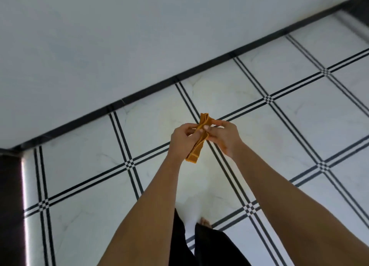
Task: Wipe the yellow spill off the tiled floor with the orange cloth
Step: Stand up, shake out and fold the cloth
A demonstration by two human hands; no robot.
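Note:
The orange cloth [197, 144] is folded into a narrow strip and held upright in the air in front of me. My left hand [182, 140] pinches it from the left, and my right hand [224, 136] pinches it from the right near its upper part. Below them lies the white tiled floor [289, 126] with black double lines. A faint yellowish smear [211, 94] shows on the tile beyond the cloth, near the wall; it is pale and blurred.
A white wall [119, 36] with a black skirting strip [219, 60] runs diagonally across the top. A dark piece of furniture [10, 205] stands at the left edge. My dark trousers [209, 245] and a bare foot [204, 221] are at the bottom.

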